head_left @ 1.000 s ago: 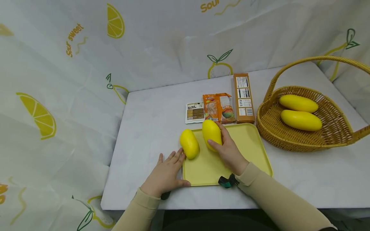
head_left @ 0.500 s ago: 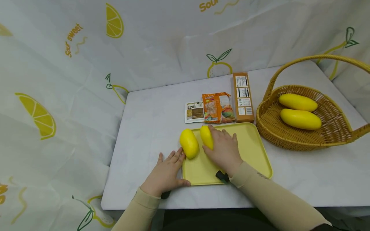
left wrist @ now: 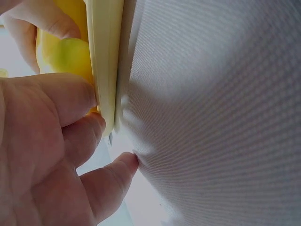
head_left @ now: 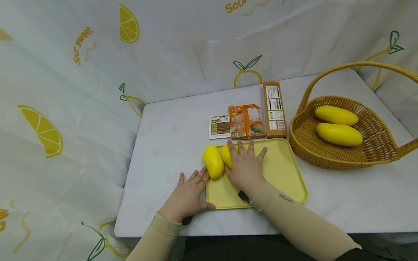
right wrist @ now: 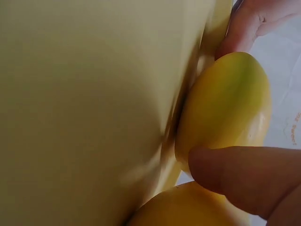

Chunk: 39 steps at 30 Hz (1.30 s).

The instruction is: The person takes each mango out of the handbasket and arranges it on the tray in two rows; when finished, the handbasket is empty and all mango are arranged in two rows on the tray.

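Observation:
Two yellow mangoes lie side by side on a pale yellow tray (head_left: 284, 174). The left mango (head_left: 213, 162) sits at the tray's left edge. Beside it, the second mango (head_left: 226, 156) is partly hidden under my right hand (head_left: 245, 168). That hand lies over it with fingers extended and spread. In the right wrist view, my thumb (right wrist: 244, 174) reaches across to the left mango (right wrist: 230, 103), above the second mango (right wrist: 188, 207). My left hand (head_left: 186, 199) rests along the tray's left side, fingers outstretched; the left wrist view has its fingertips against the tray rim (left wrist: 106, 70).
At the right stands a wicker basket (head_left: 326, 161) with a tall handle, holding two more mangoes (head_left: 339, 134). Behind the tray lie a small white-and-brown packet (head_left: 220, 127), an orange packet (head_left: 246, 121) and a long brown box (head_left: 275, 110).
My right hand has shifted left, bringing the mango it gripped beside the other one. Its fingers have gone from gripping to spread out over the mango. My left hand stays put.

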Motion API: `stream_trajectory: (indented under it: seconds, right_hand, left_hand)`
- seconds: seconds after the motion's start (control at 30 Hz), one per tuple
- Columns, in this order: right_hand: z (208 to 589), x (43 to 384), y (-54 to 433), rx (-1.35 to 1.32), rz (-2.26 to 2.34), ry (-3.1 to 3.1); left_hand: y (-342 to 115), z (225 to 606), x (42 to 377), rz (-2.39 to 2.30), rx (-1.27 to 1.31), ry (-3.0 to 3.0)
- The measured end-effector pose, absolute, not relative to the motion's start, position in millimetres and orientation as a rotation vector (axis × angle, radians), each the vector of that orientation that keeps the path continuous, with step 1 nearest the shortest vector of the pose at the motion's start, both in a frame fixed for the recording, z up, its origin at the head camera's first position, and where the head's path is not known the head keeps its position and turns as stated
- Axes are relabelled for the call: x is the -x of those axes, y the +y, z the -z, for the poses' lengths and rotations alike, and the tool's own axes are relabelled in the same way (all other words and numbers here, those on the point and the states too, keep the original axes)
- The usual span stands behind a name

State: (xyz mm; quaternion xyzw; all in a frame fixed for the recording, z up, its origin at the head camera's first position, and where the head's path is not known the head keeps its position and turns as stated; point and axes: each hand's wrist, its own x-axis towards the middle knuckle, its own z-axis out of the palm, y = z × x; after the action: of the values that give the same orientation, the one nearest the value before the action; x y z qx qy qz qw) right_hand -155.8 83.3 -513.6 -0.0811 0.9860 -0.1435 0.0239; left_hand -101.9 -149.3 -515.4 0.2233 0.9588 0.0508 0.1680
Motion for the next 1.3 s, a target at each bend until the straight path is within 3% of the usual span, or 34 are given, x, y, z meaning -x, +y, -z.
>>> stream_trajectory:
  seconds: [0.83,1.3]
  right_hand:
    - [492,144,86,0.245,0.518,3.016]
    - [465,140,118,0.232,0.583,3.12]
  left_hand:
    - [-149,517,101,-0.149,-0.622,2.723]
    - [-147,517,101,-0.159,-0.611,2.717]
